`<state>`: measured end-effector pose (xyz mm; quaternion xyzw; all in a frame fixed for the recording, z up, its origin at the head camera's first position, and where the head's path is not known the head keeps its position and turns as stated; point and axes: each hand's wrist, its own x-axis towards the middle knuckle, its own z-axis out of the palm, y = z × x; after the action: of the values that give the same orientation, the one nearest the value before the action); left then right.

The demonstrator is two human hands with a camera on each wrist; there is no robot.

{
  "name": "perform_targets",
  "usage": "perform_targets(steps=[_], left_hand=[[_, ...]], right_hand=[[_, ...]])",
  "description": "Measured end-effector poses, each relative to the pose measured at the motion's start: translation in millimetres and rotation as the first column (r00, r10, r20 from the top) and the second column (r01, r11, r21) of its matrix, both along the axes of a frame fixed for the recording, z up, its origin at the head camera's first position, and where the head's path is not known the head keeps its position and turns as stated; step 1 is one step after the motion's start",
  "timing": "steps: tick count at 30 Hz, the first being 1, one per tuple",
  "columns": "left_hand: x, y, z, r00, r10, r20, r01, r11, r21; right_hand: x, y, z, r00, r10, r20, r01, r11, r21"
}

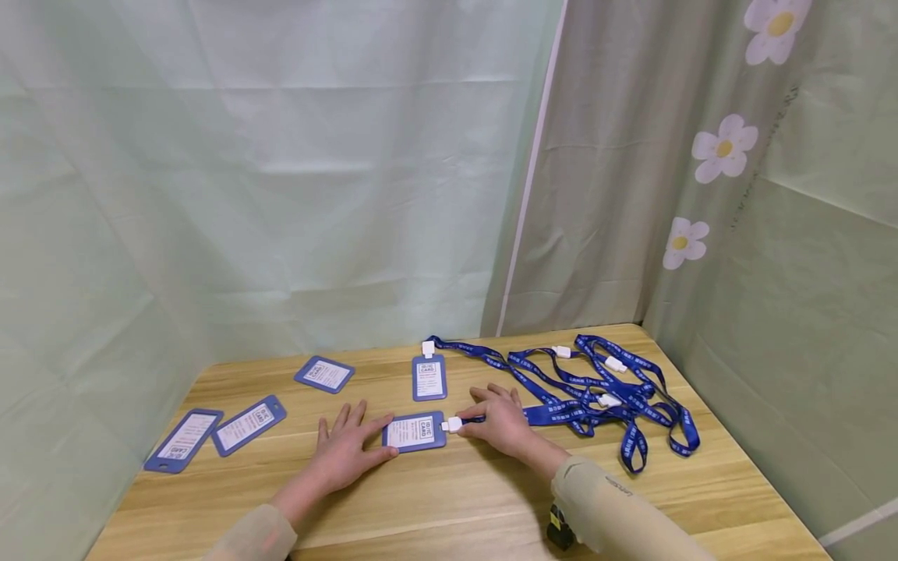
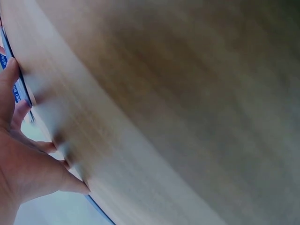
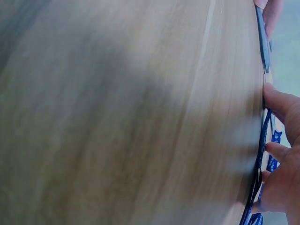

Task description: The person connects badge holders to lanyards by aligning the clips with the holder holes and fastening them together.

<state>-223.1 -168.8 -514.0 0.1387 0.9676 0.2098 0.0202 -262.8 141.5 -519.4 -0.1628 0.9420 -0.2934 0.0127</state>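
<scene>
While the blue-framed rectangular plastic card holder lies flat on the pale wooden table, the left hand pinches its left end, the right hand the white plastic clip opposite — probably keeping both aligned.

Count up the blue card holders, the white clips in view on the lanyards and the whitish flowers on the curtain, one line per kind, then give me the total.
Blue card holders: 5
White clips: 5
Whitish flowers: 3
Total: 13
</scene>
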Motion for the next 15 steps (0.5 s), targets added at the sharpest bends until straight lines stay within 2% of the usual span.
perform_targets(steps=[15], left_hand=[[0.0,0.9,1.0,1.000,-0.001,0.010,0.001,1.000,0.004]], right_hand=[[0.1,-0.9,-1.0,1.000,-0.007,-0.001,0.007,1.000,-0.011]])
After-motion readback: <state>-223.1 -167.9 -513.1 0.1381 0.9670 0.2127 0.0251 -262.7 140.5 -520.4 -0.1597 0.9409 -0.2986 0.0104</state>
